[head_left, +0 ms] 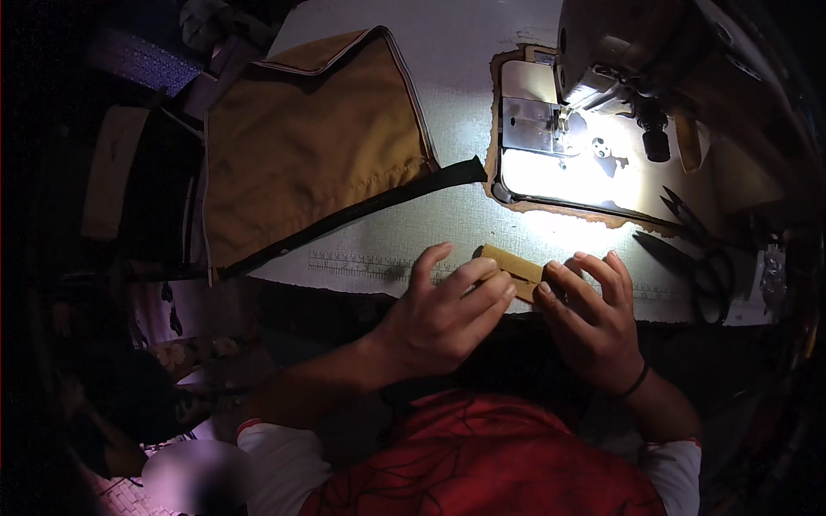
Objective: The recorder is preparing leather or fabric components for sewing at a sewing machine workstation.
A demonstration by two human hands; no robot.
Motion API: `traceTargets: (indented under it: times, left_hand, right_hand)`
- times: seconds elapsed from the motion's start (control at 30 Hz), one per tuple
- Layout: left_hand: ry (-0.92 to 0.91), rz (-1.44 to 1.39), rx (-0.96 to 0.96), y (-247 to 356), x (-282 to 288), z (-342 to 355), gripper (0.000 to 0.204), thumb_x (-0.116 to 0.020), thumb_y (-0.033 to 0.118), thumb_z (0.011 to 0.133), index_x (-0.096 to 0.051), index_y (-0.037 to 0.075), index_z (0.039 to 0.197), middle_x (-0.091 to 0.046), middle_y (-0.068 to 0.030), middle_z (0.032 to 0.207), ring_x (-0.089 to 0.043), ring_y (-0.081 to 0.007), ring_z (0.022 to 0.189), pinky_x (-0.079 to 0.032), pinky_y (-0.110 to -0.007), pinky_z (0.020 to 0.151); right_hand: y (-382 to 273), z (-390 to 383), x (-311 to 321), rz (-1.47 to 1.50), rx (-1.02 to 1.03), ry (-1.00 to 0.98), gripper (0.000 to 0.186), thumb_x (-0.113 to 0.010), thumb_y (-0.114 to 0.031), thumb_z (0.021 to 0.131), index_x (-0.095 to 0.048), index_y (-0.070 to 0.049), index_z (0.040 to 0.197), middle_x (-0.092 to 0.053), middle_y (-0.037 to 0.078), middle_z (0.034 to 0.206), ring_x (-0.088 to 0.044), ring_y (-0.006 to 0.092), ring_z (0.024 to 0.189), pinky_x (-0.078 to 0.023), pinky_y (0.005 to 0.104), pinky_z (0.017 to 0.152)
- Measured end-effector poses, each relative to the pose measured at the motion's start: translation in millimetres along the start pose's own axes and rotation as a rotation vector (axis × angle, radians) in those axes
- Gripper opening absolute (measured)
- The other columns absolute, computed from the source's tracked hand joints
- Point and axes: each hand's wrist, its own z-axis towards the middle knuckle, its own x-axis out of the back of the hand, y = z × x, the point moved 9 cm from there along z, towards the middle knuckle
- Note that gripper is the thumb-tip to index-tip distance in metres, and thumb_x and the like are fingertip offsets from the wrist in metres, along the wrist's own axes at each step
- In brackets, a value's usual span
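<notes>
Close to the table's front edge, a short folded strip of tan fabric (516,267) is stretched between my two hands. My left hand (452,305) pinches its left part, thumb and fingertips pressed together. At its right end my right hand (594,310) grips the strip between thumb and fingers, the other fingers raised. A dark band circles my right wrist. Farther left lies a large tan fabric panel (318,146) with pale piping on its edges and a black strip (370,206) along its near side, apart from my hands.
A sewing machine (619,69) stands at the back right, its lamp lighting the metal needle plate (529,125). Black scissors (705,267) lie at the right. A printed ruler scale (361,265) runs along the front of the white table (465,86). Another person's arm (112,439) shows at lower left.
</notes>
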Motion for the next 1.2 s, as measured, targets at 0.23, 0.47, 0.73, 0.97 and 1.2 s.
traceTargets:
  times: [0.23,0.47,0.73,0.97,1.2]
  left_hand:
    - [0.023,-0.008,0.064,-17,5,-15,0.042,-0.075,0.023,0.079,-0.070,0.009,0.118,-0.059,-0.0053,0.120,-0.055,-0.0234,0.114,-0.025,-0.055,0.109]
    - [-0.006,-0.008,0.126,-26,10,-18,0.042,-0.076,0.025,0.078,-0.070,0.008,0.116,-0.060,-0.0054,0.115,-0.056,-0.0242,0.114,-0.025,-0.055,0.108]
    - [0.051,0.069,-0.004,-4,2,1,0.035,-0.071,0.024,0.086,-0.069,0.008,0.117,-0.062,-0.0053,0.133,-0.055,-0.0243,0.130,-0.023,-0.060,0.108]
    - [-0.042,0.062,0.041,-3,-13,-3,0.037,-0.068,0.028,0.090,-0.068,0.010,0.122,-0.063,-0.0033,0.135,-0.054,-0.0215,0.133,-0.018,-0.062,0.110]
    - [-0.042,0.030,0.015,-2,-14,-1,0.039,-0.068,0.028,0.091,-0.068,0.007,0.123,-0.063,-0.0074,0.134,-0.055,-0.0235,0.132,-0.020,-0.059,0.113]
  right_hand:
    - [1,-2,-3,0.010,0.015,-0.015,0.037,-0.076,-0.012,0.082,-0.070,-0.014,0.118,-0.061,0.008,0.133,-0.052,0.0336,0.128,-0.034,0.0608,0.110]
    - [0,-2,-3,0.011,0.018,-0.015,0.038,-0.075,-0.012,0.081,-0.070,-0.014,0.119,-0.061,0.008,0.134,-0.051,0.0336,0.129,-0.034,0.0609,0.111]
    - [0,-4,-4,-0.013,0.006,-0.042,0.040,-0.076,-0.014,0.080,-0.069,-0.015,0.120,-0.060,0.008,0.136,-0.049,0.0341,0.131,-0.033,0.0597,0.112]
    - [2,-20,0,-0.020,-0.055,-0.097,0.052,-0.077,-0.027,0.082,-0.063,-0.008,0.128,-0.056,0.014,0.142,-0.045,0.0384,0.135,-0.030,0.0616,0.113]
    - [-4,-23,-11,0.015,-0.119,-0.228,0.064,-0.074,-0.035,0.084,-0.055,-0.010,0.140,-0.048,0.009,0.152,-0.035,0.0383,0.145,-0.018,0.0609,0.118]
